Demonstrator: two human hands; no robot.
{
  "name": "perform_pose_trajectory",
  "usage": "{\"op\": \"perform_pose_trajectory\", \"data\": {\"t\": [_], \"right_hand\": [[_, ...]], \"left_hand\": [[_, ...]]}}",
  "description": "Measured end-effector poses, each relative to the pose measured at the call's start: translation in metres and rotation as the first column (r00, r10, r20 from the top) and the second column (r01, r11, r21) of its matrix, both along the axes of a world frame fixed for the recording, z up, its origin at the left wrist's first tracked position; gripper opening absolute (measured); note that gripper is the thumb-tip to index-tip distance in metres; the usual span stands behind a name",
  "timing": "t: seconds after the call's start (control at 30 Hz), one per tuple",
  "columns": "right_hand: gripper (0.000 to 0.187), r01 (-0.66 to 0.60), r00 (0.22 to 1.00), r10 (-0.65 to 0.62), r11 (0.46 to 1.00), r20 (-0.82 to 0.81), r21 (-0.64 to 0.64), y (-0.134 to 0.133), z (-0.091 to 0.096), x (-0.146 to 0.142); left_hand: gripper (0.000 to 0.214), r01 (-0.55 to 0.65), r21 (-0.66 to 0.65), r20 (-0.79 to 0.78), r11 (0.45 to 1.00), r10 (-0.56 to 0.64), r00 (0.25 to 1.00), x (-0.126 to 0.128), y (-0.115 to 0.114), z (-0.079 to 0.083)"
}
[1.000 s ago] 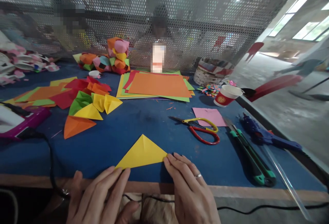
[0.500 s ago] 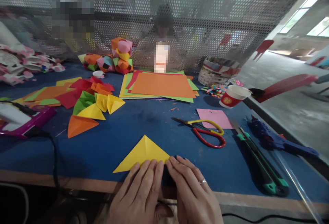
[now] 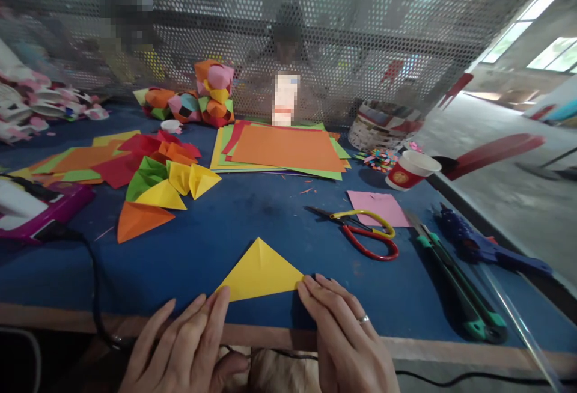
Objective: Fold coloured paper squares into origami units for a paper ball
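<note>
A sheet of yellow paper (image 3: 261, 273), folded into a triangle with a crease at its top, lies on the blue table near the front edge. My left hand (image 3: 180, 345) has its fingers spread, and its index fingertip rests on the triangle's left corner. Over the right corner are the fingertips of my right hand (image 3: 345, 333), held together; its thumb is hidden and a ring is on one finger. Farther right lie scissors (image 3: 367, 231) with red and yellow handles, beside a pink paper square (image 3: 378, 208).
Folded paper pieces (image 3: 164, 191) and a purple device (image 3: 56, 210) lie left. Behind are stacked coloured sheets (image 3: 288, 148) and paper balls (image 3: 216, 95). On the right are a paper cup (image 3: 411, 170), a green-and-black cutter (image 3: 460, 285) and a blue glue gun (image 3: 491, 246).
My left hand has slid left along the triangle's bottom edge to its left corner, with its fingers spreading. My right hand stays at the right corner.
</note>
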State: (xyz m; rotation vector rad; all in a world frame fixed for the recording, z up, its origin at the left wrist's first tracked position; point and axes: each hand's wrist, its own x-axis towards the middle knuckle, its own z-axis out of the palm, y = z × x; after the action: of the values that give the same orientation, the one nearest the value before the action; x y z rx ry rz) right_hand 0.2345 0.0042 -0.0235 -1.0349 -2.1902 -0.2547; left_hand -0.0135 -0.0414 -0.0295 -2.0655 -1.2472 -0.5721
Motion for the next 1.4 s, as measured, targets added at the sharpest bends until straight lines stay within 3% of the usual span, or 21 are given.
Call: {"op": "perform_pose_trajectory", "data": {"t": [0.1,0.17,0.3,0.43,0.7,0.83,1.0,1.13,1.2,1.4], "right_hand": [[0.046,0.002,0.997,-0.001,1.000,-0.071,0.018,0.000,-0.006,-0.003],[0.045,0.016,0.999,-0.015,1.000,-0.037,0.025,0.000,-0.004,-0.001],[0.039,0.111,0.989,-0.114,0.993,0.098,0.034,-0.003,0.012,0.010],[0.038,0.146,0.983,-0.145,0.989,0.110,0.001,-0.006,0.028,0.016],[0.042,0.130,0.991,-0.131,0.988,0.003,-0.087,0.016,0.055,-0.022],[0.050,0.107,0.987,-0.114,0.992,-0.114,-0.070,0.025,0.066,-0.039],[0.039,0.019,0.987,-0.039,0.991,-0.156,-0.130,0.029,0.077,-0.042],[0.032,0.084,0.884,-0.126,0.990,-0.450,-0.113,0.027,0.084,-0.030],[0.028,0.113,0.849,-0.159,0.986,-0.504,-0.121,0.026,0.087,-0.026],[0.025,0.037,0.988,-0.081,0.952,-0.132,-0.304,0.029,0.070,-0.043]], "left_hand": [[0.058,0.003,0.019,-0.006,1.000,-0.003,1.000,-0.007,-0.002,-0.003],[0.058,0.010,0.031,0.001,0.999,-0.010,1.000,-0.009,-0.003,-0.006],[0.060,0.025,0.052,0.037,0.998,-0.027,0.999,-0.012,-0.002,-0.011],[0.063,0.022,0.069,0.108,0.997,-0.029,0.994,-0.009,-0.001,-0.014],[0.057,0.008,0.026,0.260,1.000,-0.015,0.966,-0.002,-0.002,-0.022],[0.056,0.026,0.006,0.283,1.000,-0.027,0.959,-0.002,-0.003,-0.021],[0.053,0.038,0.007,0.291,0.999,-0.038,0.956,-0.001,-0.004,-0.019],[0.046,0.040,0.007,0.300,0.999,-0.040,0.953,-0.001,-0.003,-0.018],[0.044,0.042,0.020,0.298,0.999,-0.046,0.953,0.000,-0.003,-0.018],[0.037,0.048,0.044,0.313,0.998,-0.059,0.948,0.003,-0.002,-0.014]]}}
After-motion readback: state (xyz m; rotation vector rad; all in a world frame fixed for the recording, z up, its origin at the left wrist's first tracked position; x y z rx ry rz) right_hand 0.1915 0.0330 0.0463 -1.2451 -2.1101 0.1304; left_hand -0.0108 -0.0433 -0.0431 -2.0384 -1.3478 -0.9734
